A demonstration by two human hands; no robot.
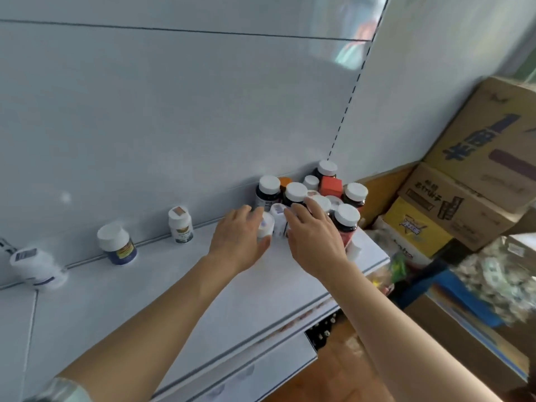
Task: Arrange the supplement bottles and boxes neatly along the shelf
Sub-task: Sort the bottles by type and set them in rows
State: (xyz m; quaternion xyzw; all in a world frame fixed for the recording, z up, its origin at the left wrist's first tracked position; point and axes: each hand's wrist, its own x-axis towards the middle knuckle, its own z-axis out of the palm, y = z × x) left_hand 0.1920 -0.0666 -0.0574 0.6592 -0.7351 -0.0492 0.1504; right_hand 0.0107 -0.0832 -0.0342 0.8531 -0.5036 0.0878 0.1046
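Reaching into a huddle of supplement bottles at the right end of a white shelf, a person is working both bare hands at once. The left hand is curling its fingers around a small white bottle at the near left edge of the huddle, the thumb side hidden, so the grasp is looking partial, not yet a firm hold. The right hand is lying spread and loose over the middle bottles, fingertips touching a white cap and gripping nothing that can be seen (it may be steadying the neighbours while the left draws one out, though that is only a reading).

Standing crowded cap to cap against the back panel, the dark bottles are sharing the corner with an orange box, which is wedged among them near the shelf's upright post. That crush is probably why the hands are starting at its outer edge, where a bottle can be freed without toppling the rest.

Waiting further left along the back rail, well apart from one another, are a white bottle with a gold label, a blue-labelled jar and a tall white bottle that looks tilted, perhaps only through the wide lens. Their spacing along the rail is suggesting a row being laid out leftward, with most of the stock not yet spread.

Stacked cardboard cartons are sitting on the floor just beyond the shelf's right end.
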